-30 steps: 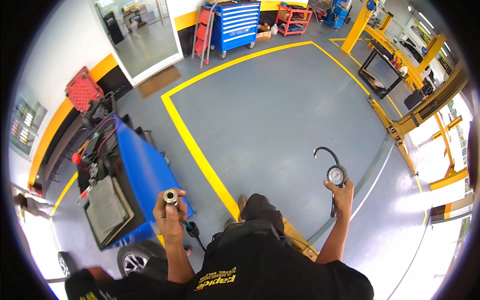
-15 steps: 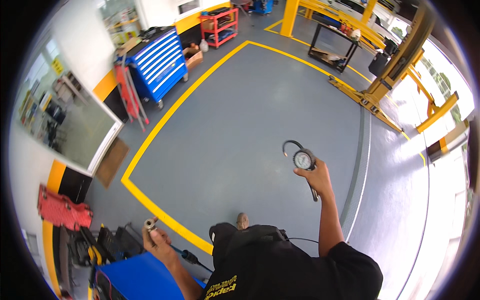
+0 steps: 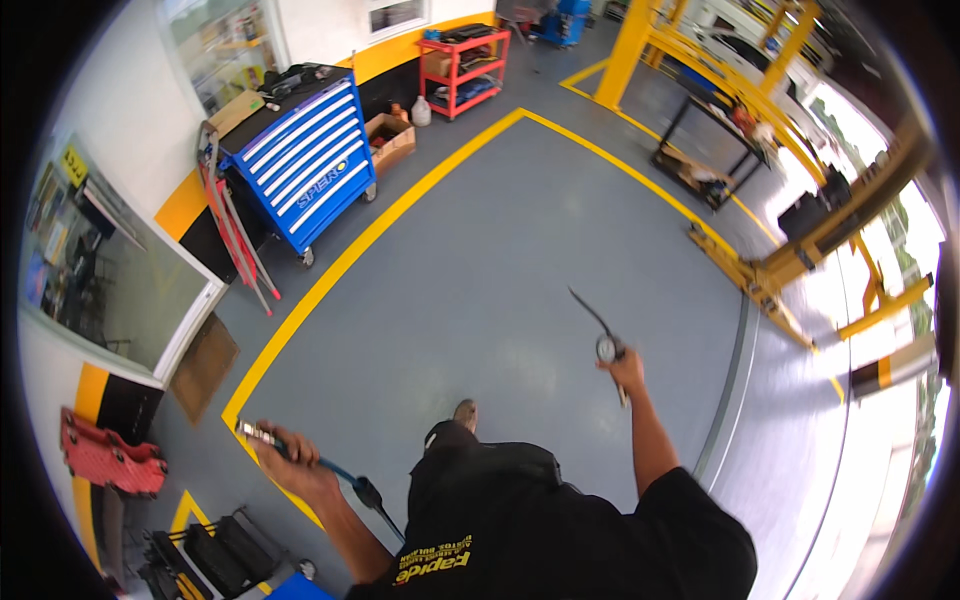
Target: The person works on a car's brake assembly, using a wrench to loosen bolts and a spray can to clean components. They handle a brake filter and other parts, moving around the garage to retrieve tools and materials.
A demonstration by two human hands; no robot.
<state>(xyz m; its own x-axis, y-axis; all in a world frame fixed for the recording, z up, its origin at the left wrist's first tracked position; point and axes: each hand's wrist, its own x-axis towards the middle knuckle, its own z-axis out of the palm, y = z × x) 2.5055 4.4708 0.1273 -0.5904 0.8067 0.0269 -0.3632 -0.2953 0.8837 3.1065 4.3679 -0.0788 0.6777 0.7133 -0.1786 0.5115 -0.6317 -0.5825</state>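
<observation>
My right hand, out over the floor on the right, is closed around a tire inflator gauge with a round dial. Its short black hose sticks out away from me, and part of its lever shows below the fingers. On the left, my left hand is wrapped around the end of a blue air hose. A silver metal coupler at the hose's end points left. A dark fitting sits farther down the hose. The gauge and the coupler are well apart.
A yellow line borders the grey floor. Along the left stand a blue tool cabinet, a folded red stand and a red creeper. A yellow lift post and a black cart are at the right; black tool trays lie lower left.
My left hand has turned, and the coupler now points left instead of up. The gauge's hose has swung from a curl to nearly straight. The blue surface at lower left has mostly left view.
</observation>
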